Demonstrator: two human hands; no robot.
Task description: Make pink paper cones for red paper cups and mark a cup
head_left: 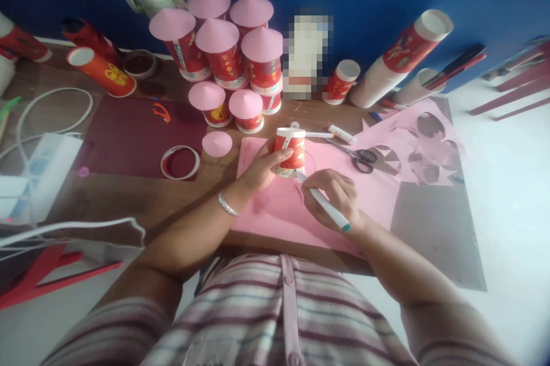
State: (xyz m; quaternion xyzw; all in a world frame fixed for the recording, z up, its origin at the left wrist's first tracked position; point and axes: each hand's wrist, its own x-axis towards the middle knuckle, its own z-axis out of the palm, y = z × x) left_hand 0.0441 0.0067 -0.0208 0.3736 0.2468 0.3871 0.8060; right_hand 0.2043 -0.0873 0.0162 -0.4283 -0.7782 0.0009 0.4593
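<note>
A red and white paper cup (296, 155) is gripped by my left hand (263, 166), thumb across its front, above the pink paper sheets (266, 211). Its lower white band carries drawn marks. My right hand (335, 197) is closed around a white marker pen (326, 208) with a green end. The pen's tip meets or nearly meets the cup's lower band. Right of the cup lie black-handled scissors (363, 160) and a white glue stick (342, 134).
Several red cups with pink cone tops (218, 36) stand at the back left. Cut pink paper scraps (412, 137) lie to the right. A tall paper tube (399, 62) leans at the back. A white ring (180, 162) and white cables (55, 91) are on the left.
</note>
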